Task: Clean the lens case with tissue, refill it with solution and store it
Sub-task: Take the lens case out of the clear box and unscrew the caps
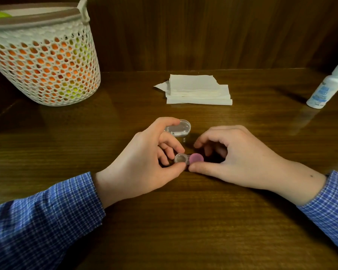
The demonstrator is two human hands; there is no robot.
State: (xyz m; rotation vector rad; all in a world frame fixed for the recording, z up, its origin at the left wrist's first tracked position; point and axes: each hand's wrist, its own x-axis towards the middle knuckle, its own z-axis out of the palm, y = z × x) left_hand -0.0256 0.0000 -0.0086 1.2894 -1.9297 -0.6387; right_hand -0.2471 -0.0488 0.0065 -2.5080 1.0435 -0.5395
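Note:
A small lens case (187,159) lies on the wooden table between my hands, with a clear cap on its left well and a pink cap (196,158) on its right. My left hand (144,162) pinches the clear left end between thumb and fingers. My right hand (232,158) holds the pink cap, thumb in front and fingers curled behind it. A stack of white tissues (197,89) lies farther back at the centre. The white solution bottle (328,88) stands at the far right.
A clear plastic box (180,128) sits just behind my left hand. A white mesh basket (41,61) holding orange and green items stands at the back left. A wooden wall panel rises behind the table.

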